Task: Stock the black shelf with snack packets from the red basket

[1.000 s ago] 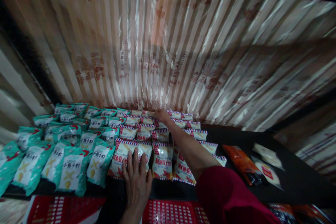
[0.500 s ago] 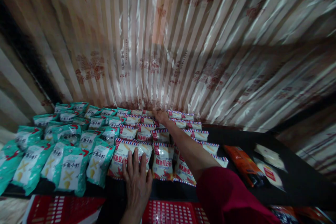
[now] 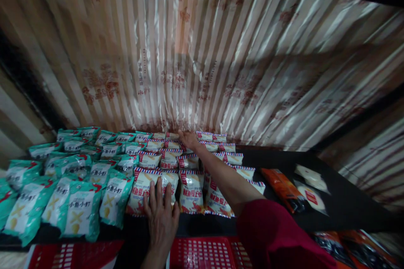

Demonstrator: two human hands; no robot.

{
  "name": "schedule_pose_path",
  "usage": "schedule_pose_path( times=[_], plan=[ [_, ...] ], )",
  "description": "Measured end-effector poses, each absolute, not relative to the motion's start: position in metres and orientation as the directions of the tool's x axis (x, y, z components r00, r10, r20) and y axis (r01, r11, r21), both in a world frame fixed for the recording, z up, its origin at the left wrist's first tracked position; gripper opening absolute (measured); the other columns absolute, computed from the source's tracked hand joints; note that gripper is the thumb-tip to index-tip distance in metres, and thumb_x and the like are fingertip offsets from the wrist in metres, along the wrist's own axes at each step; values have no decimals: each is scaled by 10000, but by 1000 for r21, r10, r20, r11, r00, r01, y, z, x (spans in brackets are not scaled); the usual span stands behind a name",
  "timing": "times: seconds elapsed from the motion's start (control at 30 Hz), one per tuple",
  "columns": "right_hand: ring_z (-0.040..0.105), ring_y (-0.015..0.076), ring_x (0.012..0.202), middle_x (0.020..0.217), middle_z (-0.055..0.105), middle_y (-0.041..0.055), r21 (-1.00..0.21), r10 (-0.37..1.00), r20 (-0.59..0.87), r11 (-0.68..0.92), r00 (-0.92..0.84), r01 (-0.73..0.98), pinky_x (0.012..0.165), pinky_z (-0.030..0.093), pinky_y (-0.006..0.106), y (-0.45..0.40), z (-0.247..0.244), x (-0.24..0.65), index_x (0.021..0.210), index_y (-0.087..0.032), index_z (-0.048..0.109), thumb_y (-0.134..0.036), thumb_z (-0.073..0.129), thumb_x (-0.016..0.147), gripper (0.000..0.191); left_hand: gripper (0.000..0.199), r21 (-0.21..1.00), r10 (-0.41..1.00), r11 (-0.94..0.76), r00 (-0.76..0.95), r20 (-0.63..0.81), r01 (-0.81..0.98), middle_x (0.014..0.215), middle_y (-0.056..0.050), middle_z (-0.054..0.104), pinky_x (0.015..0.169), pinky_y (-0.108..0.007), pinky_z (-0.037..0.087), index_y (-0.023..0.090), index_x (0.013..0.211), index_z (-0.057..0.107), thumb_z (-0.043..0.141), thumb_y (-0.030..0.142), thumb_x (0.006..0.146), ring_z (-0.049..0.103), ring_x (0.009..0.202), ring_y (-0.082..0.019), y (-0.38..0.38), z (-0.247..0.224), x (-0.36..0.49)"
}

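Note:
Rows of cream snack bags with red print and striped tops [image 3: 191,191] stand on a black shelf [image 3: 344,193]. My left hand [image 3: 162,214] rests with fingers spread against the front bags at the left of this group. My right hand [image 3: 188,140] reaches over the rows to the back, at the rearmost bags near the curtain. Its fingertips are small and dim there, and what they touch or hold cannot be made out. The right forearm, in a dark red sleeve, covers part of the bags on the right.
Teal snack bags [image 3: 78,210] fill the shelf's left side. Orange packets [image 3: 282,189] and clear-white packets [image 3: 312,197] lie at the right. Red baskets [image 3: 202,254] and more orange packets [image 3: 369,248] are below the front edge. A striped plastic curtain [image 3: 176,50] hangs behind.
The view has shifted slightly, so the shelf and bags appear a little further left. Both hands keep nearly the same places among the bags.

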State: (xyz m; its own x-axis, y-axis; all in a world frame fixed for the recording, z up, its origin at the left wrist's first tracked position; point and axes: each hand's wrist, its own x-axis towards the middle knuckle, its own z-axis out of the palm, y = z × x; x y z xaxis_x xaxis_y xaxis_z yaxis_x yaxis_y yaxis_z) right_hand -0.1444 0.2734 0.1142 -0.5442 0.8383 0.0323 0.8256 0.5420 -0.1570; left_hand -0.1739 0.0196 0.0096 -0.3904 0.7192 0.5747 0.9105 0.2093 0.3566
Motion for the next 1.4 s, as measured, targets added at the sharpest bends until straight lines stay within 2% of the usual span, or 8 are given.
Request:
schedule_pose_path(
  times=[0.17, 0.23, 0.3, 0.5, 0.63, 0.83, 1.13, 1.4],
  plan=[
    [589, 148, 1011, 1064, 669, 84, -265, 810, 208, 587, -549, 765, 919, 390, 254, 231, 135, -125, 1060, -154, 609, -326, 140, 970, 507, 425, 350, 725, 188, -370, 581, 918, 1391, -151, 404, 1059, -554, 161, 165, 1196, 557, 516, 284, 790, 215, 1346, -313, 19, 10, -176],
    [541, 167, 1093, 1134, 636, 100, -435, 770, 420, 636, -481, 637, 955, 383, 288, 204, 137, -111, 1140, -135, 574, -345, 248, 955, 430, 425, 347, 719, 177, -362, 593, 921, 1390, -153, 404, 1057, -555, 162, 159, 1194, 557, 515, 281, 789, 222, 1343, -315, 19, 9, -176],
    [519, 183, 1131, 1175, 613, 107, -541, 750, 508, 660, -423, 521, 975, 386, 323, 172, 133, -94, 1175, -143, 562, -382, 318, 931, 419, 420, 346, 714, 179, -364, 598, 921, 1387, -153, 408, 1054, -557, 168, 156, 1190, 558, 513, 273, 789, 226, 1341, -316, 19, 9, -176],
    [406, 212, 1267, 1353, 474, 75, -674, 842, 447, 539, -301, 506, 1045, 356, 422, 73, 79, -46, 1264, -254, 499, -375, 367, 910, 396, 422, 296, 707, 156, -316, 632, 942, 1409, -152, 377, 1049, -563, 171, 166, 1228, 524, 474, 233, 814, 198, 1354, -311, 17, 4, -177],
    [339, 241, 1312, 1445, 338, 87, -685, 887, 383, 459, -257, 566, 1052, 357, 434, 31, 38, -32, 1278, -238, 492, -387, 397, 896, 421, 448, 289, 713, 152, -307, 631, 945, 1423, -169, 346, 1055, -567, 152, 138, 1263, 489, 455, 251, 831, 153, 1366, -313, 15, 3, -178],
    [287, 255, 1335, 1476, 272, 82, -661, 897, 349, 441, -272, 607, 1068, 332, 441, 14, 14, -26, 1278, -224, 500, -371, 401, 896, 421, 427, 269, 730, 170, -304, 612, 948, 1418, -166, 355, 1061, -561, 151, 123, 1251, 498, 421, 267, 857, 127, 1372, -303, 10, 11, -175],
    [283, 259, 1337, 1436, 352, 104, -666, 917, 294, 398, -269, 631, 1066, 330, 434, 14, 8, -26, 1293, -203, 488, -360, 420, 884, 443, 436, 273, 711, 161, -303, 634, 948, 1409, -159, 373, 1060, -571, 150, 108, 1279, 466, 387, 248, 874, 123, 1373, -297, 6, 11, -167],
    [312, 266, 1322, 1442, 334, 130, -662, 906, 318, 423, -279, 618, 1059, 332, 451, 16, 3, -25, 1280, -179, 498, -336, 432, 880, 434, 477, 298, 725, 127, -294, 623, 946, 1411, -128, 382, 1062, -574, 153, 160, 1313, 437, 388, 151, 839, 90, 1379, -294, -5, 14, -155]
  ],
)
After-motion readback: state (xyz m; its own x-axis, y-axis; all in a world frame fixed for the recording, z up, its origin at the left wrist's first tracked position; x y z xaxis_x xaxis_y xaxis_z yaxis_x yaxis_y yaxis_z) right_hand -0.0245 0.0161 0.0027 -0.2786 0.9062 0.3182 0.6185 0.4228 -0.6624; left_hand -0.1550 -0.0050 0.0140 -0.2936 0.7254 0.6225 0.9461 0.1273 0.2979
